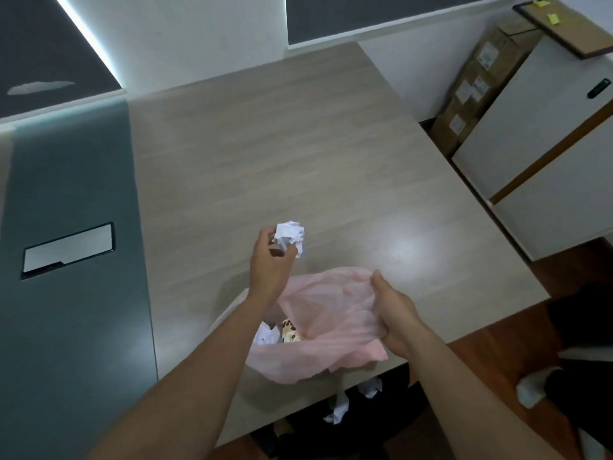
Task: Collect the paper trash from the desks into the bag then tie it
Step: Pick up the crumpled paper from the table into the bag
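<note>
A translucent pink plastic bag (335,313) lies open on the near part of the wooden desk (298,154). Inside it I see crumpled white paper (265,335) and a spotted wrapper (291,331). My left hand (270,263) grips a crumpled ball of white paper (290,236) just beyond the bag's mouth. My right hand (394,307) holds the bag's right edge, fingers curled round the plastic. More crumpled white paper (341,406) lies below the desk's near edge.
A grey-green partition panel (76,260) with a rectangular cut-out (68,249) runs along the desk's left side. A white cabinet (544,161) and cardboard boxes (477,91) stand at the right. Wooden floor (517,346) shows at the lower right.
</note>
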{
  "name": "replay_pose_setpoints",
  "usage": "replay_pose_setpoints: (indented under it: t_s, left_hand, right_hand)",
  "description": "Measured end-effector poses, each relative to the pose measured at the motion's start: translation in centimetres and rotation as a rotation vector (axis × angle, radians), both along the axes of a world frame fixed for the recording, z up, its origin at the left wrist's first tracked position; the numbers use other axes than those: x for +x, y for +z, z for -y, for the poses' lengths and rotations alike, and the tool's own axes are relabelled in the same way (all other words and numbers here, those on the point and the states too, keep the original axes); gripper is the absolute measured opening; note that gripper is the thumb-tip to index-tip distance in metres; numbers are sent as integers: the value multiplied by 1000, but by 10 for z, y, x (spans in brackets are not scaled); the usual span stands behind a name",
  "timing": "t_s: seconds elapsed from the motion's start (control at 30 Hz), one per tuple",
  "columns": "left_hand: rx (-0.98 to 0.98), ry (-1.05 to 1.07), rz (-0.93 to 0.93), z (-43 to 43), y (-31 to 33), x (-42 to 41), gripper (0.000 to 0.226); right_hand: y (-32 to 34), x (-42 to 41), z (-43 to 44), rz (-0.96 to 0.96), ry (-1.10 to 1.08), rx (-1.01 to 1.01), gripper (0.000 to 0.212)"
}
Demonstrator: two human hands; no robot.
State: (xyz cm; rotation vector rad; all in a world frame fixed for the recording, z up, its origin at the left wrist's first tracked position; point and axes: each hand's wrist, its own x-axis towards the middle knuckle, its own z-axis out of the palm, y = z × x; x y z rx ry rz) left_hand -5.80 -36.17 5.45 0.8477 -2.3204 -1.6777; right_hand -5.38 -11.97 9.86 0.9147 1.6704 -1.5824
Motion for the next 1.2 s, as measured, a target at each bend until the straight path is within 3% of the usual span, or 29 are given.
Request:
replay_pose_setpoints:
  t_s: [0.13,0.27,0.5,0.67,0.8,0.87,0.93,0.97,1.03,1.07,1.13,1.2]
  left_hand:
    - [47,-60,-70,6,37,80,18]
    - [47,-426,146,11,11,138,18]
    - [-119,-545,435,25,19,139,60]
    - [-428,-387,277,76,48,154,71]
    - [-480,-53,83,101,52,191,38]
    - [-367,-22,230,109,39,196,73]
    - [-123,-35,404,112,27,190,110]
    - [33,-36,449,113,28,185,109]
    - [352,9,439,120,33,173,73]
    - [402,33,393,123,39,166,57]
    - [281,64,295,126,54,152,43]
    - [165,41,203,130,78,140,40]
  right_hand:
    - [30,20,28,-45,-42,-46,59]
    - [71,40,61,-92,31,-101,58]
    - [124,73,100,-176,114,-221,60]
    - [149,77,99,-282,123,-236,60]
    - [165,76,95,-337,135,-269,59]
    - [170,73,96,-356,137,-280,60]
    - [176,71,98,-367,162,-281,61]
    - [179,69,98,-373,183,-286,61]
    - [186,64,95,-400,221,-280,57]
    - [190,61,93,-421,226,-265,54]
    - [189,55,86,-451,209,-176,49]
    - [180,49,80,-435,198,41,45]
